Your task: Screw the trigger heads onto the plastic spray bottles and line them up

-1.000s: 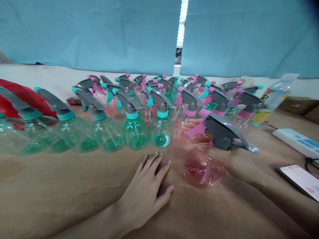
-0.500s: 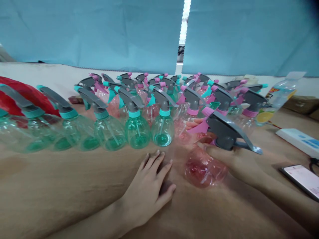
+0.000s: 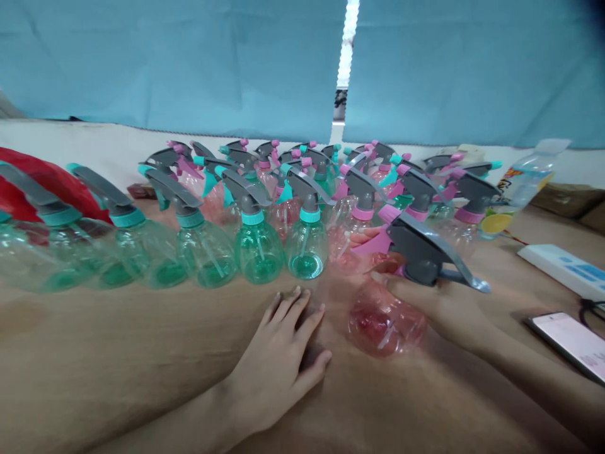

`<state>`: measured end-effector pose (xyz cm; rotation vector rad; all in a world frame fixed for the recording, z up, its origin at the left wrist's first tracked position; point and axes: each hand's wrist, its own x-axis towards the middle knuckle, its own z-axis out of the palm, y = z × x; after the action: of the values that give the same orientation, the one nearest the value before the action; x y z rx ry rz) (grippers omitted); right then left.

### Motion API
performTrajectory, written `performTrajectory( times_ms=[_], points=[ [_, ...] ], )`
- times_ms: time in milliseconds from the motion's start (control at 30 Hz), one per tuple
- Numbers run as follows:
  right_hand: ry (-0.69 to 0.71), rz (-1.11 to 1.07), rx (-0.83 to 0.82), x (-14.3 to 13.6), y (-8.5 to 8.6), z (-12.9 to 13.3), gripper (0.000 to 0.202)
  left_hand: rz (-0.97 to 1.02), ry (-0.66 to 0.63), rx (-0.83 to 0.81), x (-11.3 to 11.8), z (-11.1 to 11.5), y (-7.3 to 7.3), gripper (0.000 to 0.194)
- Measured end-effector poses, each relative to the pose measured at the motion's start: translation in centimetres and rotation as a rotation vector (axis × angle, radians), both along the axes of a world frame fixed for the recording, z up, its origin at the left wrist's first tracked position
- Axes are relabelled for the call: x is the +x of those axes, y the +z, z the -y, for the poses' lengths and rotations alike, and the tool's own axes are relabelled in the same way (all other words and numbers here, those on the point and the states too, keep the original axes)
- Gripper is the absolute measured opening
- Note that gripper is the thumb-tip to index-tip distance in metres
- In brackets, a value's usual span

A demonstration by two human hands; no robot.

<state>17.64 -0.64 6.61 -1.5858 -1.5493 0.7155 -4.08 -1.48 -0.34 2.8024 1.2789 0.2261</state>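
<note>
My left hand (image 3: 278, 366) lies palm down on the wooden table, fingers loosely spread, with nothing in it. Its fingertips point toward a green spray bottle (image 3: 307, 249) with a turquoise collar. My right hand (image 3: 439, 302) is closed round the neck of a pink spray bottle (image 3: 385, 318), just under its grey and pink trigger head (image 3: 420, 243). That bottle's clear pink body is tilted, and its nozzle points to the left. Some right fingertips show behind the pink trigger; the collar is mostly hidden by the hand.
Several green and pink spray bottles stand in rows across the table (image 3: 142, 353). To the right are a clear drink bottle (image 3: 524, 183), a white power strip (image 3: 562, 268) and a phone (image 3: 574, 343). Red plastic (image 3: 61, 183) lies at the left, and a blue curtain (image 3: 189, 63) hangs behind.
The view has shifted very slightly, so everything sits a little further left. Both hands keep the same pose, and the right one still grips the pink spray bottle.
</note>
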Motion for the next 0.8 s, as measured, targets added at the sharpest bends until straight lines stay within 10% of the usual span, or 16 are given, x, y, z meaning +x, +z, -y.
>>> performTrajectory(
  times_ms=[800],
  points=[
    [-0.014, -0.009, 0.024, 0.01, 0.13, 0.0, 0.01, -0.005, -0.003, -0.001, -0.01, -0.04, 0.22, 0.051]
  ],
)
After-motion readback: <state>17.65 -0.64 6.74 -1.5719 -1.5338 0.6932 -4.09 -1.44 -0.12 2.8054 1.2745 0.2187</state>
